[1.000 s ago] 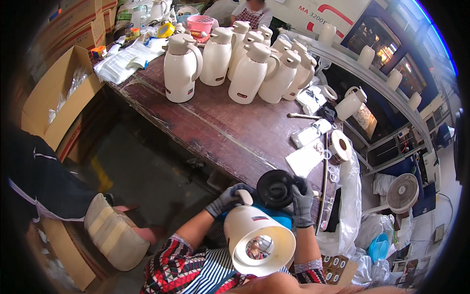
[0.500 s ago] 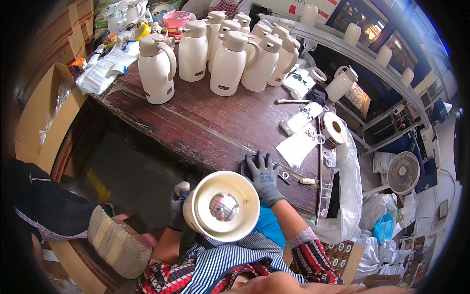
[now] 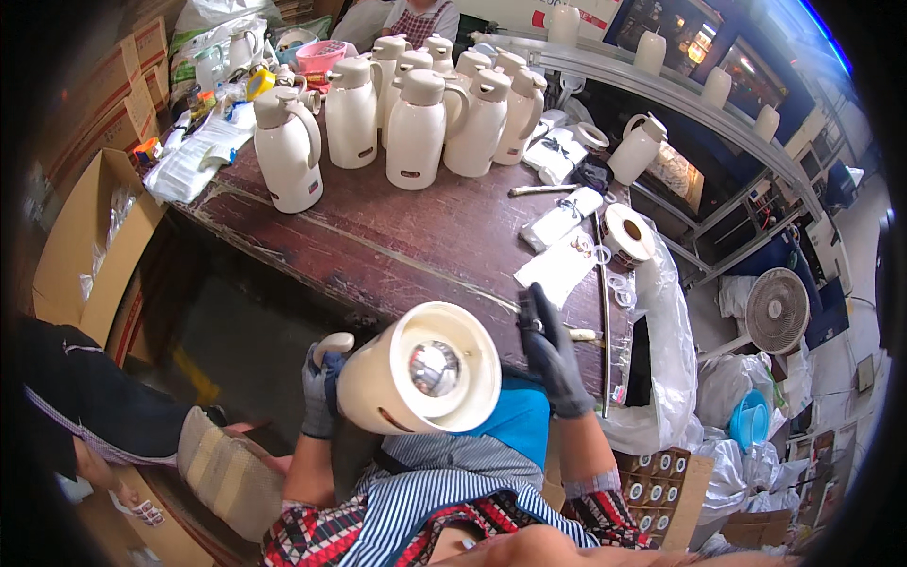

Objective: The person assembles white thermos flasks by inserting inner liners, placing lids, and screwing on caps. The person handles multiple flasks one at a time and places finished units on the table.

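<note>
My left hand (image 3: 319, 387), in a grey and dark glove, is closed round the handle of a cream vacuum jug (image 3: 378, 378). The jug lies tilted above my lap, its open end facing up and to the right. A shiny silver rounded liner (image 3: 435, 368) shows inside it. My right hand (image 3: 556, 364), also gloved, is raised edge-on by the table's front edge, just right of the jug and apart from it. Its fingers look pressed together, with a small pale spot between them that I cannot make out.
Several cream jugs (image 3: 416, 132) stand across the dark wooden table (image 3: 378, 236). At its right lie a label roll (image 3: 627, 235), wrapped packets (image 3: 562, 219) and white rings (image 3: 619, 290). A cardboard box (image 3: 94, 246) is at left; people sit at left and far side. A fan (image 3: 777, 310) stands right.
My right hand has lifted off the tabletop and turned edge-on, moving right. The jug in my left hand has tilted further, showing more of its side. The view has shifted slightly.
</note>
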Demonstrator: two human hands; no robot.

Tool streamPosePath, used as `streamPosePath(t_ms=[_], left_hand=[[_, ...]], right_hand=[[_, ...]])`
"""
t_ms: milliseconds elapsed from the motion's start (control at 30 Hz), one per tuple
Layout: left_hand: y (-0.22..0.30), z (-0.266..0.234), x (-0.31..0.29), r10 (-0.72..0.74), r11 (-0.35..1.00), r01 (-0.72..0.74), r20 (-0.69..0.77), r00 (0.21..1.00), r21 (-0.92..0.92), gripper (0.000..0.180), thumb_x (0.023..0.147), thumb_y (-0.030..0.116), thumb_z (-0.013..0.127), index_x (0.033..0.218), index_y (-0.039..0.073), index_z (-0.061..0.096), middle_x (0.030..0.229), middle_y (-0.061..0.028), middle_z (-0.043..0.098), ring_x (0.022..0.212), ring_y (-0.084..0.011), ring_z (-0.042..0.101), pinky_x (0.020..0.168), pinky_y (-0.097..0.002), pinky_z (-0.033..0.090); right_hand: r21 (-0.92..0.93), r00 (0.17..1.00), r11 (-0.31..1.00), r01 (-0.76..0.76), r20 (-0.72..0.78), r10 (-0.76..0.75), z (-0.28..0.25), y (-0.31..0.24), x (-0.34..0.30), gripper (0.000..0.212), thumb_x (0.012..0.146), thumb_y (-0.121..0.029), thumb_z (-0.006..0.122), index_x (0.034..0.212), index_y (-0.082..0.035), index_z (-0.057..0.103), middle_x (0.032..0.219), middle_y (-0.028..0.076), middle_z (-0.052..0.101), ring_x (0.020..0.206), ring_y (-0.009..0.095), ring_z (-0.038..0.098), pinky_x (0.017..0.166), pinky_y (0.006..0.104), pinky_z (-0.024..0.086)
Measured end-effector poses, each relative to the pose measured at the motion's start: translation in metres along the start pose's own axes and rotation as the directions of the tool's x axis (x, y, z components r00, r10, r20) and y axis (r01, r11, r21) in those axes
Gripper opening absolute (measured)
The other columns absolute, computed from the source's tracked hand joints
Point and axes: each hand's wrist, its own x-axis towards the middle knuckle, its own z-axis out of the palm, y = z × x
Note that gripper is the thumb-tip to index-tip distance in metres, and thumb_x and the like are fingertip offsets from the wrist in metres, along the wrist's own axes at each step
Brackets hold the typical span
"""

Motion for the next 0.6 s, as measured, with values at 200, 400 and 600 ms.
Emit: streamPosePath(t_ms=[200,400,600], left_hand=[[0.015,0.083,0.019,-0.049,0.991,-0.004,0.385,0.922,0.136,0.006,0.102,0.009,0.063,0.096,0.007,0.060,0.087,0.0008,0.061,0.080,-0.0082,0.058,0.075,-0.0266,0.051],[0.016,0.154,0.021,-0.434,0.884,0.161,0.640,0.634,0.440,0.028,0.096,0.004,0.067,0.123,0.002,0.064,0.110,-0.0091,0.072,0.099,-0.0184,0.069,0.089,-0.0324,0.059],[0.017,0.183,0.017,-0.325,0.888,0.033,0.575,0.751,0.459,0.029,0.089,0.002,0.067,0.118,0.000,0.063,0.104,-0.0098,0.072,0.096,-0.0220,0.070,0.084,-0.0348,0.058]], right_hand=[[-0.478,0.939,0.812,0.335,0.246,-0.242,-0.023,-0.074,-0.082,0.106,0.075,-0.061,0.079,0.154,0.000,0.044,0.164,0.029,0.029,0.154,0.046,0.024,0.124,0.0521,0.020],[-0.557,0.884,0.686,0.468,0.290,-0.367,-0.069,-0.046,-0.137,0.099,0.076,-0.068,0.077,0.150,-0.008,0.052,0.162,0.033,0.029,0.151,0.055,0.025,0.121,0.0608,0.022],[-0.520,0.877,0.718,0.462,0.149,-0.457,-0.097,-0.022,-0.169,0.107,0.075,-0.069,0.078,0.159,-0.014,0.040,0.167,0.031,0.021,0.155,0.052,0.018,0.124,0.0582,0.017]])
